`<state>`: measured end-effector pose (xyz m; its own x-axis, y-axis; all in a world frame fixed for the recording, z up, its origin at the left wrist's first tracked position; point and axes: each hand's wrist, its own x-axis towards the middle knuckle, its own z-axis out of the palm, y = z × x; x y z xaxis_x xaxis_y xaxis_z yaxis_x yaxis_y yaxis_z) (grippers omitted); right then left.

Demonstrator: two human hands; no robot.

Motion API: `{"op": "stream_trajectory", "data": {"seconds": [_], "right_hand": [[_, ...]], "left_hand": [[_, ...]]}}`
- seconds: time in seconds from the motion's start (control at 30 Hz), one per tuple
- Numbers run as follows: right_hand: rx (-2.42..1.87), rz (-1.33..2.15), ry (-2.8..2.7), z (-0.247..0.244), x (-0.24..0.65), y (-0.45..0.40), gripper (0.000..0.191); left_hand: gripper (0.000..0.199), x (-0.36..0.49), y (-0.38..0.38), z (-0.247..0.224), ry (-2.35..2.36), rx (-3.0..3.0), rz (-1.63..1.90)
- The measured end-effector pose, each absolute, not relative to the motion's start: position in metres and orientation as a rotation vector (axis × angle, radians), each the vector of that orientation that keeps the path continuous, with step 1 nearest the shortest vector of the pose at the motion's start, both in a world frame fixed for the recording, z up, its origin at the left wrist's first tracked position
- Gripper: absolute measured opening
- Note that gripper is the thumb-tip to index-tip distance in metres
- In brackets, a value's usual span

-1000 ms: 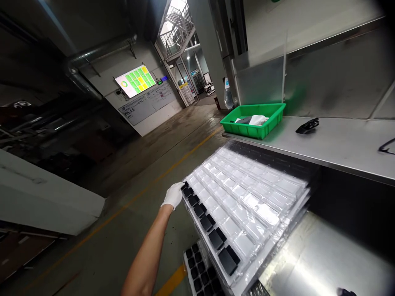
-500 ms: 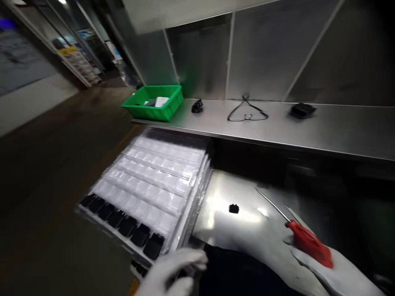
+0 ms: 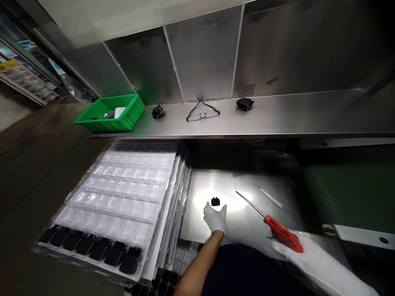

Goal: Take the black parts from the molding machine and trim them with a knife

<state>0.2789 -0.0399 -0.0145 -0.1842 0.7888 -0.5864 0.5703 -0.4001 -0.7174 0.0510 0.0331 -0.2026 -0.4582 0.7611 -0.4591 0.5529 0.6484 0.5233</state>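
My left hand (image 3: 215,218), in a white glove, is open and rests on the steel work surface (image 3: 240,185) just below a small black plastic part (image 3: 215,201), not visibly touching it. My right hand (image 3: 291,246), also gloved, is shut on a red-handled screwdriver (image 3: 279,232) whose thin shaft points up and left. A flat metal strip, perhaps tweezers (image 3: 270,196), lies beyond the screwdriver tip. To the left stands a stack of clear blister trays (image 3: 117,197), with a row of black parts (image 3: 92,251) along the near edge of the top tray.
A steel shelf (image 3: 277,119) runs across the back, holding a green plastic bin (image 3: 109,115), a black part (image 3: 158,112), eyeglasses (image 3: 203,111) and a black object (image 3: 245,103). More black parts sit in a lower tray (image 3: 163,279). A green panel (image 3: 348,197) lies right.
The view has swung right and levelled. My left hand has moved from the tray's near corner onto the steel surface by the black part. My right hand still holds the screwdriver, now lower.
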Motion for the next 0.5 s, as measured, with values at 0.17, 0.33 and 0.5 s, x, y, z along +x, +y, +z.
{"op": "stream_trajectory", "data": {"seconds": [0.17,0.33,0.5], "right_hand": [[-1.924,1.648,-1.436,-0.019,0.29,-0.059,0.063],[-1.922,1.657,-1.399,-0.022,0.292,-0.067,0.058],[-1.837,1.706,-1.426,-0.006,0.287,-0.056,0.054]], "left_hand": [[0.064,0.068,0.056,-0.218,2.271,1.027,0.364],[0.042,0.066,0.065,-0.208,2.204,0.928,0.462],[0.03,0.058,0.069,-0.179,1.885,0.655,0.678]]}}
